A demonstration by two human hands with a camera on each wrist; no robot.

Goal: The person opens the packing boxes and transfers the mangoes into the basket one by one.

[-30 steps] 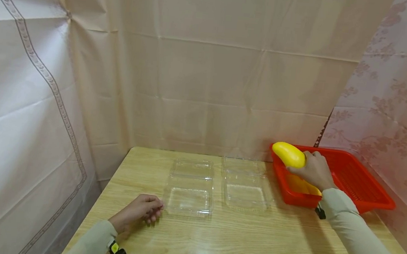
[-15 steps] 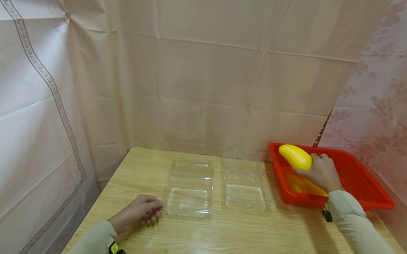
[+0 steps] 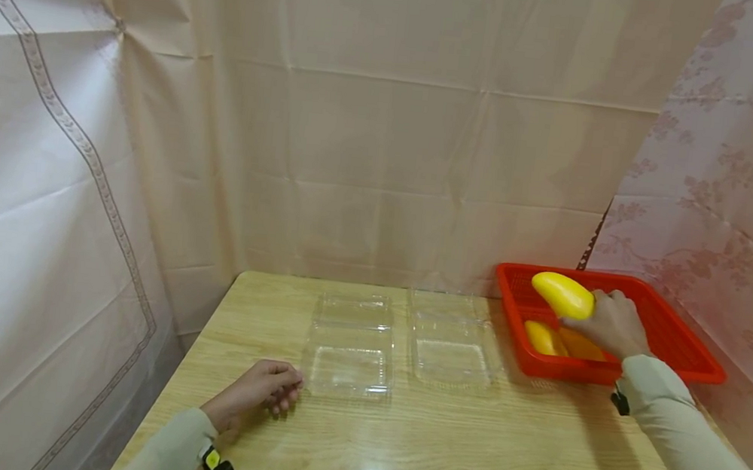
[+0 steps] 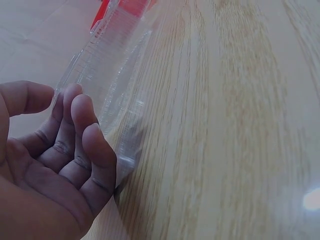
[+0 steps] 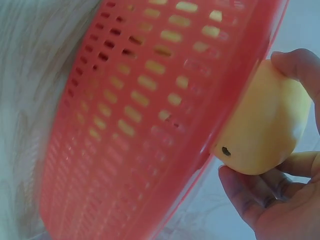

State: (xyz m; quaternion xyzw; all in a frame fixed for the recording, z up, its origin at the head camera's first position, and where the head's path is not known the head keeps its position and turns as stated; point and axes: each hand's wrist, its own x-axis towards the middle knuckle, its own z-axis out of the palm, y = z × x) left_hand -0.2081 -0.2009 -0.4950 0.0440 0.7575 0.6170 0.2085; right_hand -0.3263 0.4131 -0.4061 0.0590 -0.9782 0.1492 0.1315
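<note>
My right hand [image 3: 615,324] grips a yellow mango [image 3: 563,295] over the left part of the red plastic basket [image 3: 690,369]. In the right wrist view the thumb and fingers hold the mango from two sides, and a dark stem spot shows on its end. Below it, another mango [image 3: 543,339] and a darker one [image 3: 580,345] lie in the basket. On the table, my left hand [image 3: 259,390] pinches the left edge of an opened clear plastic container [image 3: 350,369] between thumb and forefinger, its other fingers loosely curled.
A second opened clear container [image 3: 451,359] stands on the wooden table [image 3: 451,454] between the first one and the basket. Beige cloth [image 3: 386,130] hangs behind the table, with more cloth on both sides.
My right hand has moved right with the mango, further over the basket, and more of the mangoes below shows. The left hand and both containers have stayed put.
</note>
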